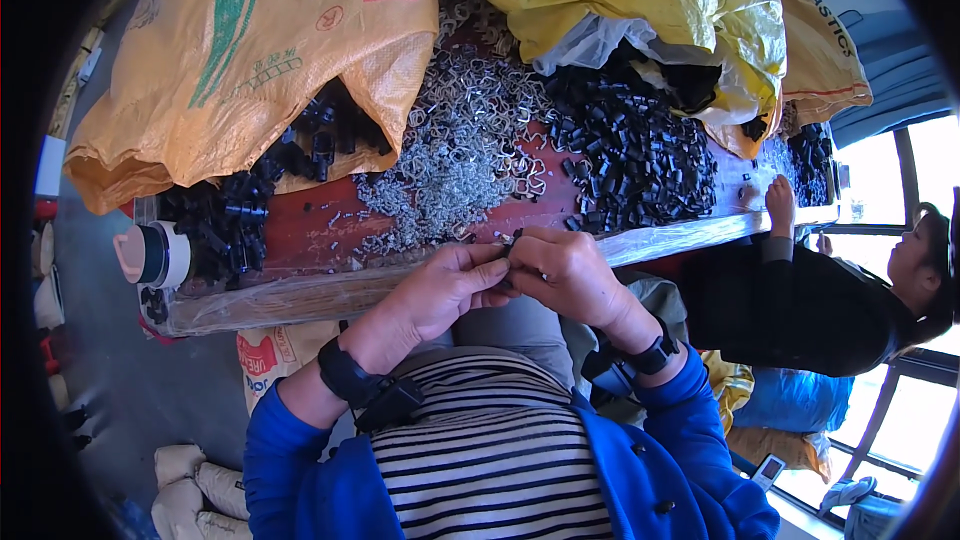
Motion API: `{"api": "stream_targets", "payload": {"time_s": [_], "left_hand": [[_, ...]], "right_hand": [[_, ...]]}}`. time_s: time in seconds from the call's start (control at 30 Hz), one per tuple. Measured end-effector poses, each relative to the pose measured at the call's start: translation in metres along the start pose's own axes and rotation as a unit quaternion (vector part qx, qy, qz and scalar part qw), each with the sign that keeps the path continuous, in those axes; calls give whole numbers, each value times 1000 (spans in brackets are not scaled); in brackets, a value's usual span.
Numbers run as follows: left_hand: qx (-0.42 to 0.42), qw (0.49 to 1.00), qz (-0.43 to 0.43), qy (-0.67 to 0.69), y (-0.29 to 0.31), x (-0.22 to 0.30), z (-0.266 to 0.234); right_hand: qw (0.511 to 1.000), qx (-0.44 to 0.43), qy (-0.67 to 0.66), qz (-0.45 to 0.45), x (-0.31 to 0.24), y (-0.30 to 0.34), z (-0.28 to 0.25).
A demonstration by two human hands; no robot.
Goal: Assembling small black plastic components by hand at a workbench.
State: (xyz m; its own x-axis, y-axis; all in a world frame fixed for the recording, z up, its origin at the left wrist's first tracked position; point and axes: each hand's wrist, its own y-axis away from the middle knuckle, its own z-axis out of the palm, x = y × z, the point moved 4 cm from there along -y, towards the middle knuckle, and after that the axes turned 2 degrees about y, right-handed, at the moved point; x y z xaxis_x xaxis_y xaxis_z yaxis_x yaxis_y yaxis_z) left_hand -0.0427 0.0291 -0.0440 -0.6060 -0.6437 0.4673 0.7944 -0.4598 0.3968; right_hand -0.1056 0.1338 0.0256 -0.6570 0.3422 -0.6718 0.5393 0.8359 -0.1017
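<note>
Spilling across the red bench is a glinting heap of small bent wire clips, silvery and tangled, flanked by two mounds of chunky black plastic pieces, matte and blocky. Crinkled plastic film wraps the bench's front edge. A woven orange sack slumps at the far left with more black pieces tumbling from its mouth, and a yellow sack with a clear liner sags at the far right. A pink-capped bottle lies on its side at the left end.

Both hands meet just in front of the bench edge, over the lap. The left hand is curled, thumb and fingertips pinched together on a small black plastic piece; the right hand is closed over the same piece from the other side, knuckles up. Dark straps circle both wrists, blue sleeves pushed back.

Another person's hand rests on the bench farther right.
</note>
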Motion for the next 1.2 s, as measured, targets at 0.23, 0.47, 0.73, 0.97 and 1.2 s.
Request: {"api": "stream_targets", "payload": {"time_s": [0.23,0.47,0.73,0.97,1.2], "left_hand": [[-2,999,13,34,4,5,5],[3,998,16,67,4,15,-2],[17,996,38,82,6,35,-17],[37,994,60,88,11,43,-23],[50,993,70,83,16,39,-15]], "right_hand": [[979,44,-177,88,10,8,-2],[960,49,-226,157,53,-12,-9],[963,126,232,44,89,-104,-4],[980,146,131,45,112,-116,-2],[976,174,-40,124,112,-93,-10]]}}
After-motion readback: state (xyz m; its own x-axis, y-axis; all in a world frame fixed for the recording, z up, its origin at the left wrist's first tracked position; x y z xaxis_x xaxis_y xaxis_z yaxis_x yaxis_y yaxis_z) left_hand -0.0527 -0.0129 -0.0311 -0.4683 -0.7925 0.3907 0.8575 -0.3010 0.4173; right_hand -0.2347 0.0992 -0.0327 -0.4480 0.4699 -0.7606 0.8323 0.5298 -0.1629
